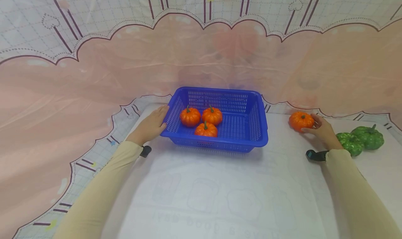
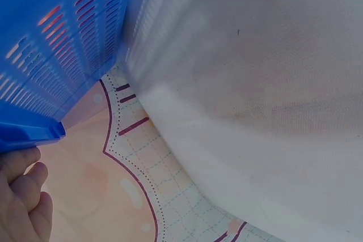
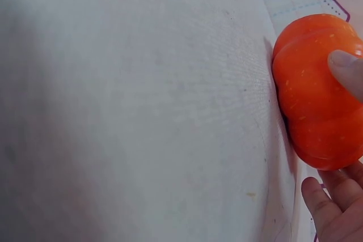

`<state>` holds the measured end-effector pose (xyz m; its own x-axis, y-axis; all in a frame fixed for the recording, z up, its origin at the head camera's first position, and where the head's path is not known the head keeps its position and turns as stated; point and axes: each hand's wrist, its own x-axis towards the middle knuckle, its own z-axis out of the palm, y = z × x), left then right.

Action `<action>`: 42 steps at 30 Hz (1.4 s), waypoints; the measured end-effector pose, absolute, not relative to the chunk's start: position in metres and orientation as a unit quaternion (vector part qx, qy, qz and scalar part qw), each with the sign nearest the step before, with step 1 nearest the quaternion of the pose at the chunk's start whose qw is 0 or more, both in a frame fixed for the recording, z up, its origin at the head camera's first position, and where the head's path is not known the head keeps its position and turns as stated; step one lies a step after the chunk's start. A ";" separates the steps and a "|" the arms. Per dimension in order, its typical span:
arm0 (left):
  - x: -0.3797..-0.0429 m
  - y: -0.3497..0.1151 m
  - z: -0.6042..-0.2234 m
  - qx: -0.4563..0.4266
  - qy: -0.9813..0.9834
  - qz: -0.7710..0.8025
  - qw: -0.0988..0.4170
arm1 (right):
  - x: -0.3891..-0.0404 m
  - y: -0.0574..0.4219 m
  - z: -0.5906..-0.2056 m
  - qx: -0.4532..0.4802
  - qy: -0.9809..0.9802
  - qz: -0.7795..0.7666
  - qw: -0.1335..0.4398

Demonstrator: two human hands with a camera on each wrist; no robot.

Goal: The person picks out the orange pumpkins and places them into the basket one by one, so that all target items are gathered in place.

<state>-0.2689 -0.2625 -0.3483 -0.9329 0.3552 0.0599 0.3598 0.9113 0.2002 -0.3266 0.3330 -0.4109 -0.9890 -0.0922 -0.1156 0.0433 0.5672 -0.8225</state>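
In the head view, my left hand (image 1: 150, 125) rests at the left rim of a blue plastic basket (image 1: 216, 141), fingers fairly straight along its outside. The left wrist view shows those fingers (image 2: 28, 196) right by the rim. Three small orange pumpkins (image 1: 205, 129) with green stems sit in the basket's left half. Out to the right, my right hand (image 1: 325, 131) holds another orange pumpkin (image 1: 298, 121) by its right side, on the white table. Up close, the thumb (image 3: 347, 69) presses one side of the pumpkin (image 3: 312, 94) and the fingers lie at the other.
Two green pumpkins (image 1: 370, 137) lie beside my right wrist, near the table's right side. Behind the basket hangs a pink patterned cloth (image 1: 201, 57). White cloth (image 1: 220, 197) covers the table in front, and each wrist wears a black strap.
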 end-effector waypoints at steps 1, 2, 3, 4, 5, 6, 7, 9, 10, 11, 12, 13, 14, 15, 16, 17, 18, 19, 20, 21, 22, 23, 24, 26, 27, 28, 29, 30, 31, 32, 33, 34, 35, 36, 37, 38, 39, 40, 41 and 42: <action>-0.269 -0.263 -0.348 -0.183 -0.977 -0.105 0.011 | -0.327 0.333 -0.411 -0.015 0.883 -0.465 0.071; -0.269 -0.262 -0.349 -0.183 -0.977 -0.105 0.011 | -0.327 0.333 -0.411 -0.016 0.883 -0.464 0.070; -0.269 -0.263 -0.349 -0.184 -0.977 -0.105 0.011 | -0.327 0.333 -0.412 -0.016 0.882 -0.465 0.068; -0.269 -0.263 -0.349 -0.184 -0.977 -0.104 0.012 | -0.327 0.333 -0.412 -0.015 0.882 -0.466 0.068; -0.269 -0.263 -0.349 -0.185 -0.977 -0.104 0.012 | -0.327 0.333 -0.412 -0.014 0.881 -0.467 0.068; -0.269 -0.263 -0.349 -0.185 -0.977 -0.103 0.012 | -0.327 0.334 -0.413 -0.014 0.881 -0.468 0.068; -0.270 -0.263 -0.349 -0.186 -0.977 -0.104 0.013 | -0.327 0.334 -0.413 -0.013 0.880 -0.469 0.069; -0.270 -0.263 -0.349 -0.188 -0.977 -0.103 0.014 | -0.327 0.334 -0.413 -0.008 0.879 -0.471 0.072; -0.269 -0.262 -0.349 -0.188 -0.977 -0.103 0.015 | -0.327 0.334 -0.413 -0.006 0.879 -0.471 0.074; -0.269 -0.262 -0.349 -0.188 -0.977 -0.103 0.015 | -0.327 0.334 -0.413 -0.004 0.879 -0.470 0.074; -0.269 -0.262 -0.349 -0.188 -0.977 -0.103 0.016 | -0.327 0.334 -0.413 -0.001 0.879 -0.471 0.075; -0.269 -0.262 -0.349 -0.187 -0.977 -0.103 0.016 | -0.328 0.335 -0.413 0.001 0.879 -0.471 0.076; -0.269 -0.262 -0.349 -0.187 -0.977 -0.103 0.016 | -0.328 0.335 -0.413 0.004 0.879 -0.471 0.075; -0.269 -0.262 -0.349 -0.187 -0.977 -0.103 0.016 | -0.328 0.335 -0.413 0.005 0.878 -0.472 0.075; -0.270 -0.262 -0.349 -0.186 -0.977 -0.103 0.015 | -0.328 0.335 -0.413 0.007 0.878 -0.473 0.075; -0.270 -0.263 -0.349 -0.186 -0.977 -0.103 0.015 | -0.328 0.335 -0.413 0.009 0.877 -0.474 0.074; -0.270 -0.263 -0.349 -0.185 -0.977 -0.103 0.015 | -0.327 0.335 -0.413 0.011 0.877 -0.474 0.074; -0.270 -0.263 -0.349 -0.186 -0.977 -0.103 0.015 | -0.327 0.335 -0.413 0.012 0.876 -0.476 0.074; -0.270 -0.263 -0.349 -0.185 -0.977 -0.103 0.014 | -0.327 0.335 -0.413 0.013 0.876 -0.476 0.074; -0.270 -0.263 -0.349 -0.185 -0.977 -0.103 0.013 | -0.327 0.335 -0.413 0.013 0.876 -0.476 0.074; -0.270 -0.263 -0.349 -0.184 -0.977 -0.103 0.013 | -0.326 0.335 -0.413 0.015 0.876 -0.477 0.074; -0.270 -0.263 -0.349 -0.184 -0.977 -0.104 0.013 | -0.326 0.335 -0.413 0.016 0.875 -0.477 0.074; -0.270 -0.262 -0.349 -0.183 -0.977 -0.104 0.012 | -0.326 0.335 -0.412 0.016 0.876 -0.477 0.075; -0.269 -0.262 -0.348 -0.181 -0.978 -0.106 0.010 | -0.326 0.335 -0.412 0.017 0.875 -0.478 0.074; -0.269 -0.262 -0.347 -0.181 -0.978 -0.107 0.010 | -0.326 0.335 -0.411 0.020 0.874 -0.479 0.074; -0.268 -0.262 -0.347 -0.180 -0.978 -0.107 0.010 | -0.325 0.335 -0.411 0.023 0.875 -0.479 0.074; -0.268 -0.261 -0.346 -0.180 -0.978 -0.107 0.009 | -0.326 0.335 -0.411 0.024 0.874 -0.479 0.073; -0.268 -0.261 -0.346 -0.179 -0.978 -0.107 0.008 | -0.326 0.335 -0.410 0.026 0.874 -0.479 0.073; -0.268 -0.261 -0.346 -0.179 -0.978 -0.107 0.008 | -0.326 0.335 -0.410 0.028 0.874 -0.480 0.073; -0.268 -0.261 -0.345 -0.179 -0.978 -0.107 0.009 | -0.326 0.336 -0.409 0.028 0.874 -0.480 0.072; -0.268 -0.261 -0.345 -0.179 -0.978 -0.106 0.009 | -0.326 0.336 -0.409 0.028 0.874 -0.479 0.071; -0.268 -0.261 -0.345 -0.180 -0.978 -0.105 0.009 | -0.326 0.336 -0.408 0.026 0.876 -0.477 0.069; -0.268 -0.261 -0.346 -0.180 -0.978 -0.104 0.009 | -0.326 0.337 -0.407 0.024 0.876 -0.478 0.067; -0.268 -0.261 -0.346 -0.181 -0.978 -0.104 0.010 | -0.326 0.337 -0.406 0.021 0.878 -0.474 0.064; -0.268 -0.261 -0.346 -0.181 -0.978 -0.106 0.010 | -0.326 0.337 -0.406 0.018 0.881 -0.469 0.060; -0.268 -0.262 -0.346 -0.183 -0.977 -0.109 0.012 | -0.326 0.338 -0.404 0.014 0.885 -0.463 0.055; -0.268 -0.262 -0.347 -0.186 -0.976 -0.114 0.013 | -0.326 0.338 -0.403 0.012 0.888 -0.457 0.052; -0.267 -0.262 -0.347 -0.190 -0.974 -0.119 0.018 | -0.325 0.338 -0.402 0.009 0.891 -0.452 0.048; -0.267 -0.263 -0.347 -0.193 -0.973 -0.125 0.021 | -0.325 0.338 -0.401 0.007 0.893 -0.448 0.045; -0.266 -0.263 -0.347 -0.198 -0.971 -0.131 0.024 | -0.325 0.337 -0.400 0.004 0.895 -0.444 0.042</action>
